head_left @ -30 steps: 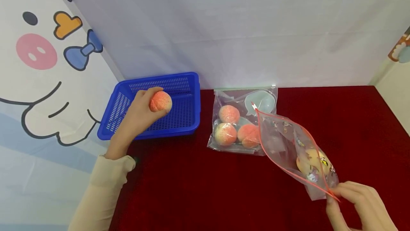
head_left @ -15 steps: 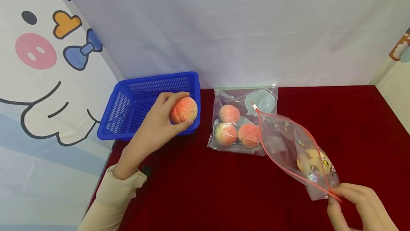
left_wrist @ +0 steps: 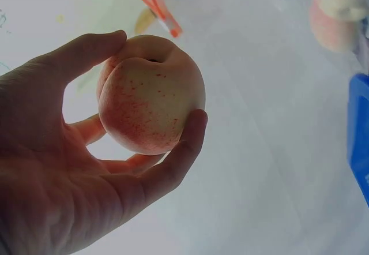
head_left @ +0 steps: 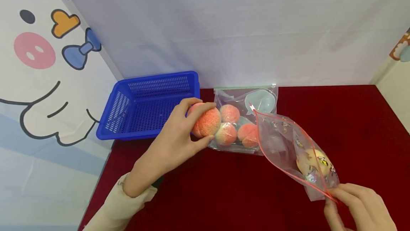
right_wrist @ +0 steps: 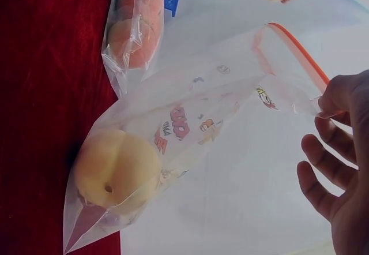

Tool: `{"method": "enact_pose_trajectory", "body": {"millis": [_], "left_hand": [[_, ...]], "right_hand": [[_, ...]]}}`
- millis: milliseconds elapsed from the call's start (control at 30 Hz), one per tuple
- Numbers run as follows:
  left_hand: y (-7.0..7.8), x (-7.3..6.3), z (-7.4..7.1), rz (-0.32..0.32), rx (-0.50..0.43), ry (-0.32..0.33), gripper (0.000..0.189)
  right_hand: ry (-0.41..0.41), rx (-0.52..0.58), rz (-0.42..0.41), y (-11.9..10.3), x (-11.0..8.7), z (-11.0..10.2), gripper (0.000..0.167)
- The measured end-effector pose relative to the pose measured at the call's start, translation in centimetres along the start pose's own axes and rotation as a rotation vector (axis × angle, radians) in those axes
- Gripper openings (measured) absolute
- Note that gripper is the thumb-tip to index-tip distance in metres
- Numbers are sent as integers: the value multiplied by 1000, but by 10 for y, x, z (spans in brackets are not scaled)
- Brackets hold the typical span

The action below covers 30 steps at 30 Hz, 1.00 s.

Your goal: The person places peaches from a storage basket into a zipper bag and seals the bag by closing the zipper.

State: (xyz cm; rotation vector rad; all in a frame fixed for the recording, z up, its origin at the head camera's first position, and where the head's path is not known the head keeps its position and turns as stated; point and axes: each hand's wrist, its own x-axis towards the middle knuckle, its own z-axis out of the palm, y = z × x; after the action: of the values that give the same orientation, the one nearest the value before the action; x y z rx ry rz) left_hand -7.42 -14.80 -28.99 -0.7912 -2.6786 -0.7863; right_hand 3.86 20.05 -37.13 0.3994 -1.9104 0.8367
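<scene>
My left hand (head_left: 176,138) grips a pink and cream peach (head_left: 207,122), fingers and thumb round its sides. In the head view the peach overlaps the left edge of a clear bag (head_left: 243,149) that contains several peaches and a pale, balloon-shaped piece. The left wrist view shows the held peach (left_wrist: 153,96) with its crease and dimple up close. My right hand (head_left: 362,202) pinches one corner of a printed zip bag (head_left: 275,142) with a red-orange seal; its mouth gapes open. Low inside this bag lies a yellowish peach (right_wrist: 118,171).
A blue plastic basket (head_left: 147,117) stands at the back left, with nothing seen inside. Dark red cloth (head_left: 230,192) covers the table. White fabric (head_left: 240,31) hangs behind, and a cartoon-printed sheet (head_left: 48,99) rises on the left.
My left hand has carried the peach rightward and nearer, from over the blue basket to beside the clear bag. The right hand and the zip bag have hardly moved.
</scene>
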Motion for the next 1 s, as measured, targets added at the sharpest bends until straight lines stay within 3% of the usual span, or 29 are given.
{"method": "enact_pose_trajectory", "body": {"millis": [300,467,800,1000], "left_hand": [[21,-3,13,115,-12,-24,67],[30,-4,20,132,-49,-59,66],[39,-4,35,197,-42,-94,64],[44,-3,45,205,-33,-125,67]], "right_hand": [[7,-31,-253,10,-2,10,41],[-18,-61,-244,-1,-1,15,40],[84,-22,-319,-18,9,35,30],[56,-29,-345,-18,7,37,28]]}}
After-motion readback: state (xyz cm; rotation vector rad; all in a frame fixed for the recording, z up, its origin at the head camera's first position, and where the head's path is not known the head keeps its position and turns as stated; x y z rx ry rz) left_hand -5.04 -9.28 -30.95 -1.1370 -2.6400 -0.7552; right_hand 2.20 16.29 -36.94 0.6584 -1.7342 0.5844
